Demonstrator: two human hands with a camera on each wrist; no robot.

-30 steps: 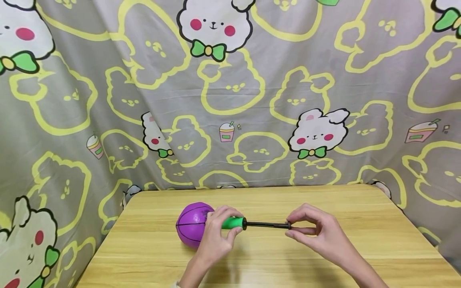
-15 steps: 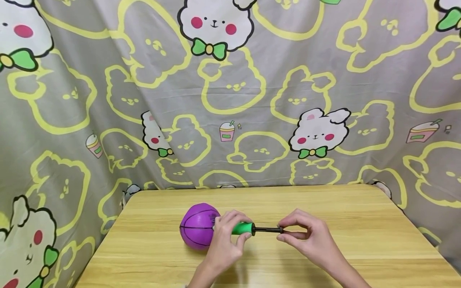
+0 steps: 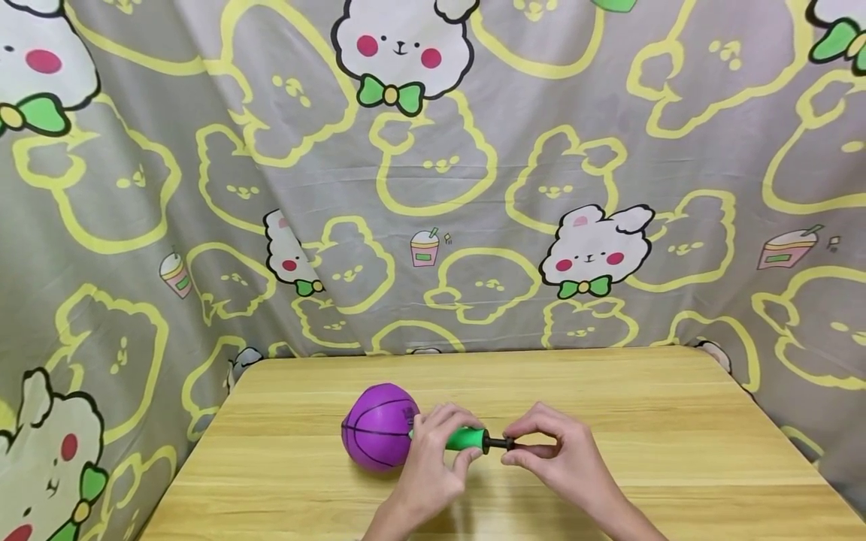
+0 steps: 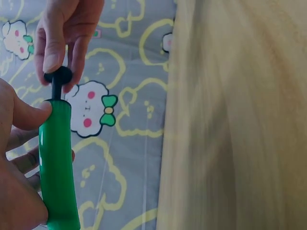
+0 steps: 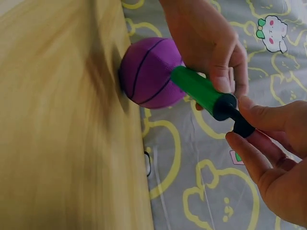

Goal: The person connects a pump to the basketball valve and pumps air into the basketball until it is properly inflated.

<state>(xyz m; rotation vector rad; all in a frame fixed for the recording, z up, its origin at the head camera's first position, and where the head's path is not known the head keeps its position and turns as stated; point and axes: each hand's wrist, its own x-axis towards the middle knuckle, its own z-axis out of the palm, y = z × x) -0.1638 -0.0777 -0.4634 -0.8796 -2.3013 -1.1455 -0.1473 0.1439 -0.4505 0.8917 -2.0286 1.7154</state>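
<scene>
Over the last second the black rod (image 3: 498,443) has slid most of the way into the green pump (image 3: 467,439), which I judge to be 1 push of air nearly done, and the purple ball (image 3: 379,428) has shifted slightly towards the desk's (image 3: 676,428) right edge. The left hand (image 3: 436,460) is curled round the pump, its tip against the ball; the right hand (image 3: 558,452) pinches the rod's knob (image 4: 59,75), the 2 hands near but apart. The ball is nearer the desk's back-left corner than its back-right

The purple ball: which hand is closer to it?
Left. The left hand grips the green pump just beside the purple ball; the right hand is farther off, pinching the pump's black handle.
</scene>
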